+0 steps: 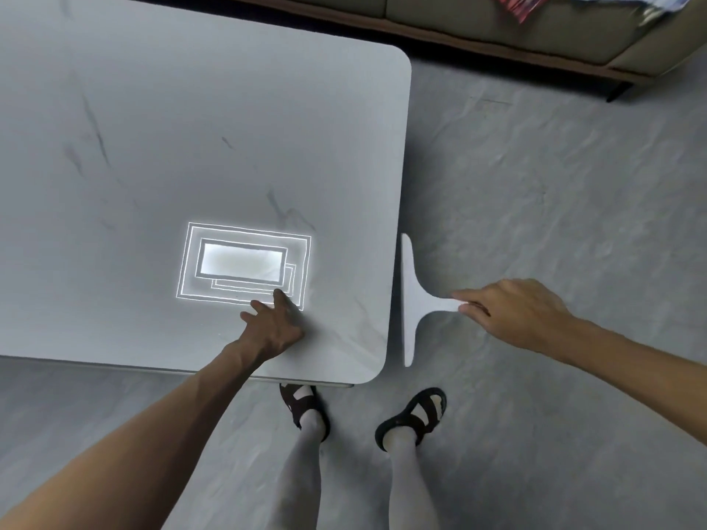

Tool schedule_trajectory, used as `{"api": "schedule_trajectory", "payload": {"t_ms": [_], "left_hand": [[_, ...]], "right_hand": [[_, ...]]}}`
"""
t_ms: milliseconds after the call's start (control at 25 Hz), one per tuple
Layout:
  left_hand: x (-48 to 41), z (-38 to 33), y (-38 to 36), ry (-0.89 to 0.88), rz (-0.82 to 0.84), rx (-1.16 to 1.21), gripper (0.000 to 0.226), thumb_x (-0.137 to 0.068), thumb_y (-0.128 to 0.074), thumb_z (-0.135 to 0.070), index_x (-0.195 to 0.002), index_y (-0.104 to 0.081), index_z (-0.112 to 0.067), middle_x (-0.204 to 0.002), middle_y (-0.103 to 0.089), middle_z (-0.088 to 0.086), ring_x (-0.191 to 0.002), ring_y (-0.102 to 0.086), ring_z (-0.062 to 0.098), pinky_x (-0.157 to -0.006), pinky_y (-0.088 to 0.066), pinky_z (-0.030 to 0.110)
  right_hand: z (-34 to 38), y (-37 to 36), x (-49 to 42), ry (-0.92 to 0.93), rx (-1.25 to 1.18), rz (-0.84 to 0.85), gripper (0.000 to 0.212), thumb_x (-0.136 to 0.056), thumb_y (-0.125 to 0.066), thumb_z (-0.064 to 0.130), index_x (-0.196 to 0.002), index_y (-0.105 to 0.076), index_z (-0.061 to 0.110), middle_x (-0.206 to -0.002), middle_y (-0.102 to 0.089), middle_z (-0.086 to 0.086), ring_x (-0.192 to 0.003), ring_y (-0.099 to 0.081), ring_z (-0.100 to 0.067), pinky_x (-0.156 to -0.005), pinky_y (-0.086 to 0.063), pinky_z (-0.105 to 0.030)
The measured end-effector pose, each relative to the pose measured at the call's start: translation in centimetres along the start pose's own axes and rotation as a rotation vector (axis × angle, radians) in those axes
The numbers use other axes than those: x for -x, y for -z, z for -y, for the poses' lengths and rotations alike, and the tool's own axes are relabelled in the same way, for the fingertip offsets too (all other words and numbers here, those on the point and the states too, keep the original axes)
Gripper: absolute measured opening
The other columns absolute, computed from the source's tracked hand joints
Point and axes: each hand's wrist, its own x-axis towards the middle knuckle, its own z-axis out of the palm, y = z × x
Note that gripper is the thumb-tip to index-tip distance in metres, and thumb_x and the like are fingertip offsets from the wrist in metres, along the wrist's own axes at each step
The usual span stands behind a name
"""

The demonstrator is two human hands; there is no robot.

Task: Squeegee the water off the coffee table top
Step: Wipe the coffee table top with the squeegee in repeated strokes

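Note:
The coffee table top (191, 128) is pale grey marble with dark veins and rounded corners, filling the left half of the view. A ceiling light reflects brightly near its front right part. My left hand (273, 325) rests flat on the top near the front right corner, fingers spread. My right hand (512, 311) grips the handle of a white T-shaped squeegee (411, 300). The blade hangs just past the table's right edge, parallel to it, over the floor. I cannot make out water on the surface.
A beige sofa (497, 28) on a dark base stands along the far side, with a red striped cloth (520, 5) on it. Grey stone-look floor (554, 185) lies to the right. My feet in black sandals (413, 415) stand at the table's front right corner.

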Motion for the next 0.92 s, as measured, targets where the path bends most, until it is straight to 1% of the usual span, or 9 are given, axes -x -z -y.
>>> {"api": "schedule_trajectory", "payload": {"t_ms": [80,160,280,360,480,560,680,840,920], "left_hand": [[0.4,-0.3,0.0,0.037,-0.009,0.019,0.084,-0.090,-0.061,-0.029,-0.154,-0.007,-0.021,-0.154,-0.015,0.029,-0.140,-0.023,0.048,-0.112,-0.026,0.058],[0.0,-0.2,-0.3,0.027,-0.021,0.007,0.083,-0.089,-0.061,-0.030,-0.153,-0.009,-0.021,-0.154,-0.017,0.028,-0.139,-0.025,0.048,-0.112,-0.028,0.058],[-0.3,-0.2,-0.6,0.034,-0.011,-0.034,0.082,-0.089,-0.061,-0.029,-0.153,-0.010,-0.021,-0.153,-0.019,0.028,-0.139,-0.026,0.048,-0.111,-0.030,0.058],[-0.3,-0.4,-0.7,0.036,-0.029,-0.046,0.081,-0.088,-0.062,-0.028,-0.152,-0.012,-0.020,-0.153,-0.019,0.029,-0.138,-0.026,0.049,-0.111,-0.029,0.058],[0.0,-0.5,-0.6,0.040,-0.024,-0.027,0.078,-0.088,-0.063,-0.026,-0.151,-0.018,-0.019,-0.152,-0.021,0.028,-0.137,-0.028,0.049,-0.110,-0.031,0.055],[0.5,0.3,0.5,0.017,0.001,0.039,0.070,-0.088,-0.063,-0.024,-0.148,-0.027,-0.015,-0.150,-0.030,0.025,-0.134,-0.036,0.045,-0.109,-0.035,0.050],[2.6,2.0,3.3,-0.120,0.046,0.072,0.054,-0.093,-0.059,-0.022,-0.141,-0.041,-0.004,-0.141,-0.049,0.022,-0.127,-0.049,0.038,-0.103,-0.041,0.040],[9.3,2.1,8.7,-0.203,-0.022,0.120,0.047,-0.096,-0.057,-0.023,-0.139,-0.048,-0.005,-0.136,-0.056,0.019,-0.125,-0.053,0.031,-0.100,-0.040,0.031],[13.2,1.3,11.4,-0.242,-0.071,0.140,0.042,-0.096,-0.056,-0.024,-0.134,-0.053,-0.007,-0.131,-0.062,0.015,-0.121,-0.056,0.030,-0.100,-0.042,0.031]], "right_hand": [[-0.2,0.9,-0.8,0.256,0.199,0.056,0.029,-0.094,-0.037,0.052,-0.110,-0.058,0.040,-0.076,-0.062,0.008,-0.059,-0.053,-0.013,-0.050,-0.027,-0.026],[0.8,1.4,-2.7,0.472,0.309,0.161,0.024,-0.095,-0.037,0.050,-0.101,-0.053,0.034,-0.077,-0.054,0.007,-0.065,-0.054,-0.019,-0.053,-0.037,-0.029],[2.5,1.9,-5.3,0.579,0.385,0.256,0.017,-0.096,-0.042,0.042,-0.102,-0.055,0.034,-0.080,-0.049,0.004,-0.077,-0.059,-0.026,-0.066,-0.047,-0.037],[2.3,2.7,-6.6,0.504,0.376,0.230,0.018,-0.097,-0.043,0.042,-0.105,-0.057,0.035,-0.084,-0.055,0.004,-0.081,-0.061,-0.025,-0.063,-0.040,-0.032],[0.2,4.4,-7.8,0.242,0.325,0.156,0.018,-0.097,-0.044,0.040,-0.106,-0.059,0.037,-0.096,-0.068,0.003,-0.086,-0.064,-0.024,-0.062,-0.036,-0.030],[-1.3,5.8,-7.7,0.063,0.373,0.101,0.022,-0.097,-0.045,0.038,-0.109,-0.062,0.035,-0.104,-0.069,0.000,-0.094,-0.066,-0.026,-0.066,-0.036,-0.030],[-1.4,7.6,-6.1,-0.075,0.392,0.032,0.024,-0.096,-0.046,0.036,-0.109,-0.065,0.029,-0.107,-0.070,-0.002,-0.098,-0.066,-0.026,-0.067,-0.034,-0.028],[3.3,12.4,-2.2,-0.172,0.010,-0.042,0.024,-0.098,-0.042,0.036,-0.104,-0.063,0.026,-0.096,-0.069,-0.005,-0.087,-0.063,-0.031,-0.063,-0.037,-0.032],[7.0,15.3,-0.4,-0.219,-0.375,0.049,0.025,-0.098,-0.041,0.028,-0.100,-0.063,0.017,-0.086,-0.065,-0.007,-0.075,-0.060,-0.029,-0.063,-0.043,-0.033]]}}
